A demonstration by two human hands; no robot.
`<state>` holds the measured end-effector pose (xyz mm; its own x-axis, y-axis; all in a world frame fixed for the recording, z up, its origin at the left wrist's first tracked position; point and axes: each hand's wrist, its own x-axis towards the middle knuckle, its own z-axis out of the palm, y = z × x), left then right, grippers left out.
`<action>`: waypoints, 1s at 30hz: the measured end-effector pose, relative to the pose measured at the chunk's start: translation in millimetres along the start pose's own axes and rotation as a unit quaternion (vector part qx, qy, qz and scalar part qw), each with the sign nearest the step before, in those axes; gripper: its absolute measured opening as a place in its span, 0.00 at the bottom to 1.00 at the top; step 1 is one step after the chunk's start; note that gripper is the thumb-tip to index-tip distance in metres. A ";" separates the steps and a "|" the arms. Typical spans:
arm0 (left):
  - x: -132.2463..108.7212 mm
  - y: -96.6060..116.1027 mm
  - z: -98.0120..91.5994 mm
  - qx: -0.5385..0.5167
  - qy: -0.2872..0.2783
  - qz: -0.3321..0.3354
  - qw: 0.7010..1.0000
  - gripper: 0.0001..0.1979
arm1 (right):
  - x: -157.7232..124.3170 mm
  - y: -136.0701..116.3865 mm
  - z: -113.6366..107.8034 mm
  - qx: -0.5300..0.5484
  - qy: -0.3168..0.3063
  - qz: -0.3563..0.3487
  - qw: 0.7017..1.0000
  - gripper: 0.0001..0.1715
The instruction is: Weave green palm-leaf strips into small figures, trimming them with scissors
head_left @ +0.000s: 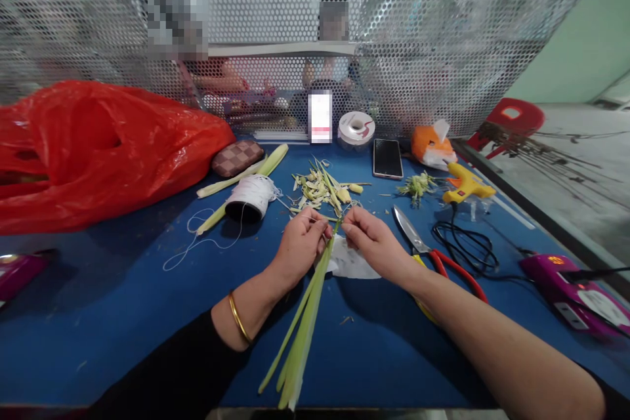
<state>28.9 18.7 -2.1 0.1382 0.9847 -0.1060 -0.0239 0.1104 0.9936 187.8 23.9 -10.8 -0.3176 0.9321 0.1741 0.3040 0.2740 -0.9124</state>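
Note:
My left hand [301, 241] is closed around the narrow upper end of a bundle of long pale green leaves [306, 328]. Their wide ends spread toward the table's front edge. Close beside it, my right hand [370, 236] pinches at the tip of the bundle; whether a thread lies in those fingers is too small to tell. White thread runs from a spool [252, 197] on the left toward my hands. A piece of white paper [354, 261] lies under them. Just beyond is a heap of cut leaf scraps [319, 189].
Red-handled scissors [413, 233], a yellow glue gun [467, 184] with its black cable and a purple power strip [573, 295] are right. A phone [388, 159] and ribbon roll [356, 128] stand behind. A red bag [108, 151] fills the left. People sit beyond the perforated screen [266, 0].

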 end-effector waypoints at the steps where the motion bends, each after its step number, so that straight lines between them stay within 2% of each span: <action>1: 0.3 -0.5 -0.1 0.002 0.000 0.001 1.000 0.09 | 0.2 0.3 0.1 -0.001 -0.001 0.001 1.000 0.11; 10: 1.6 0.0 -3.2 0.048 0.024 0.026 0.998 0.09 | -0.2 -0.9 -0.2 0.011 -0.007 0.012 1.000 0.12; 12: 0.8 3.2 -4.2 0.077 0.047 0.063 0.994 0.08 | -0.8 -2.6 0.5 0.018 -0.002 0.005 1.000 0.08; 15: -3.0 6.7 -4.6 0.137 0.085 0.153 0.975 0.06 | -2.6 -6.0 2.8 -0.001 -0.015 -0.029 0.999 0.02; 17: -6.4 7.8 -4.4 0.150 0.078 0.208 0.963 0.06 | -4.1 -7.6 4.4 -0.022 -0.028 -0.057 0.998 0.07; 19: -9.2 8.4 -4.3 0.126 0.052 0.236 0.962 0.04 | -4.9 -8.1 4.8 -0.023 -0.023 -0.062 0.998 0.13; 20: -9.9 8.6 -4.2 0.103 0.041 0.230 0.967 0.06 | -4.9 -7.9 4.6 -0.014 -0.013 -0.057 0.998 0.15; 22: -10.0 8.9 -3.7 0.050 0.036 0.178 0.982 0.11 | -4.1 -7.1 3.2 0.025 0.010 -0.045 0.999 0.17; 24: -9.2 8.9 -2.0 0.002 0.037 0.085 0.996 0.14 | -2.8 -6.7 1.7 0.078 0.024 -0.042 0.996 0.17; 27: -9.4 9.4 2.3 -0.059 -0.028 -0.040 0.997 0.17 | -1.6 -8.3 0.8 0.121 0.035 -0.039 0.991 0.16; 30: -12.5 11.0 5.7 -0.098 -0.076 -0.068 0.990 0.18 | -1.8 -12.8 -0.1 0.127 0.038 -0.020 0.991 0.15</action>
<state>32.5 6.8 10.3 0.2998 0.9291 -0.2167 -0.1845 0.2793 0.9423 184.6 18.7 0.6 -0.2539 0.9393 0.2305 0.0545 0.2519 -0.9662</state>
